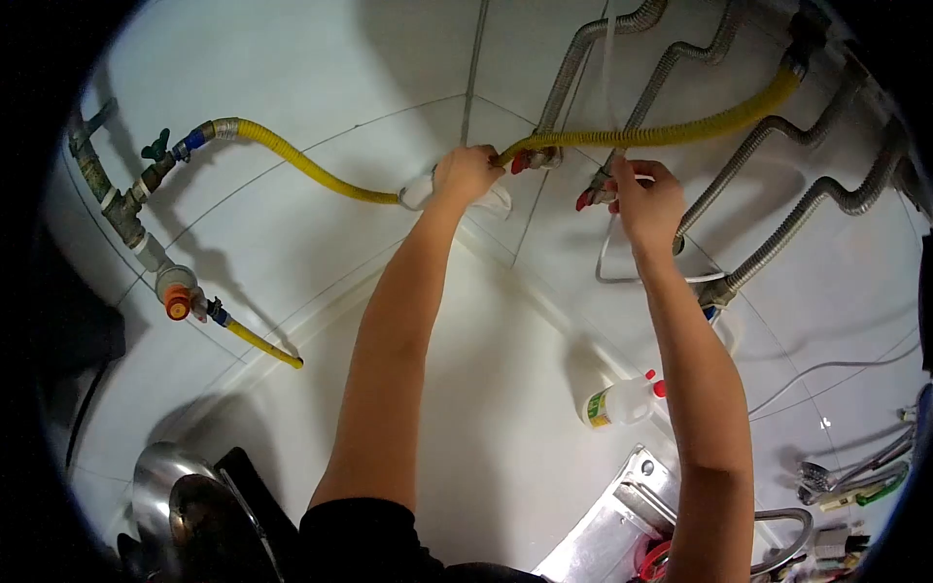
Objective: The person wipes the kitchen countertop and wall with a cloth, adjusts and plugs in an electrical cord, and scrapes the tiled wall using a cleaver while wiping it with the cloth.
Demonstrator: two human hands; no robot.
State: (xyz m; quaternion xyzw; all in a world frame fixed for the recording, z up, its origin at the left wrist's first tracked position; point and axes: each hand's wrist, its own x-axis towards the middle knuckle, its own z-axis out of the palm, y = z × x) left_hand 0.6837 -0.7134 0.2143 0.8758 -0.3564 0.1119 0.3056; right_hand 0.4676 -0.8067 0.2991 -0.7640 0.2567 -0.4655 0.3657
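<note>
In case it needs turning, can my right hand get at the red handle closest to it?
Probably yes: your right hand is close beside the red handle, and nothing obvious blocks the way.

My screen shows white tiled walls point(282, 53), glossy in places, meeting at a dark corner seam point(474, 68) at twelve o'clock. A pale bench point(525, 418) spreads toward six, a steel sink point(588, 554) partly visible at five; soft shadows cross the tiles at nine and two.
</note>
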